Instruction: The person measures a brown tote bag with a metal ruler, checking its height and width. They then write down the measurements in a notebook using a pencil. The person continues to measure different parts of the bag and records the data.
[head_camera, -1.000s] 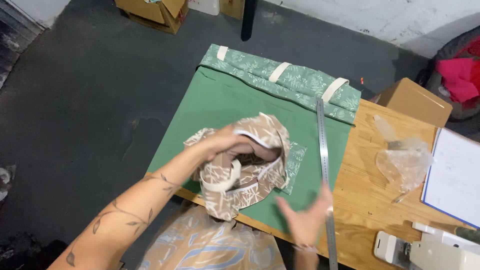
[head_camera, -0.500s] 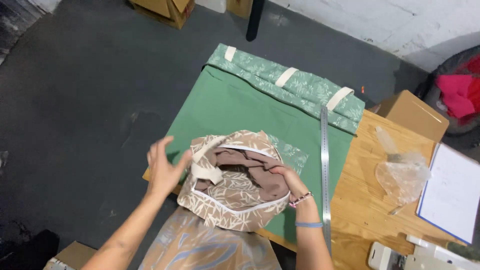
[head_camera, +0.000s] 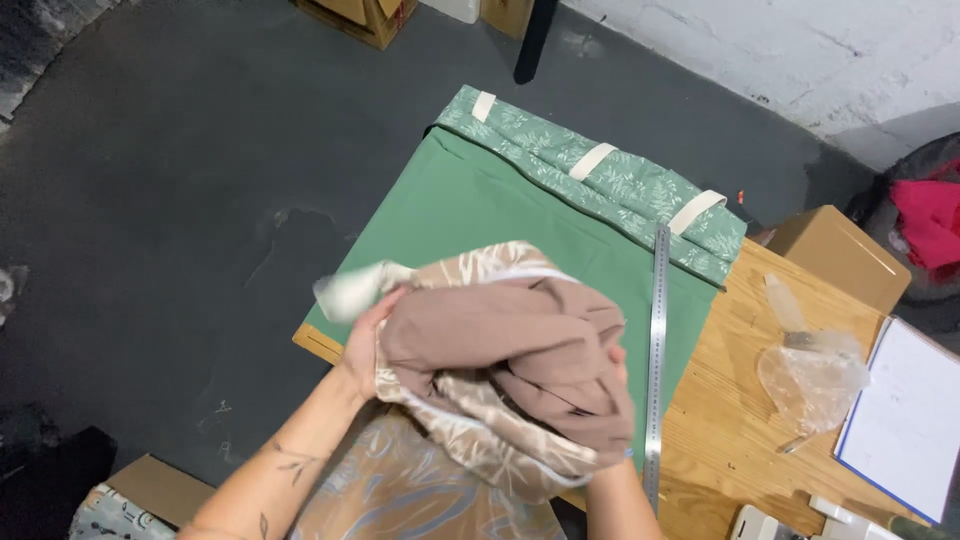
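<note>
Left hand (head_camera: 365, 345) clenched on beige leaf-print bag (head_camera: 490, 400) rim; right hand (head_camera: 612, 385) buried inside, grip indeterminate, brown lining (head_camera: 500, 325) exposed above worktop (head_camera: 740, 400).

Head view — steeply down, close

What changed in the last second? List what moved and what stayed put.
The beige leaf-print bag was lifted off the green fabric and bunched up, its plain brown lining now pushed outward. The left hand took hold of its left edge; the right hand, free a second ago, is now buried in the cloth. The metal ruler, plastic bag and notebook stayed put.
</note>
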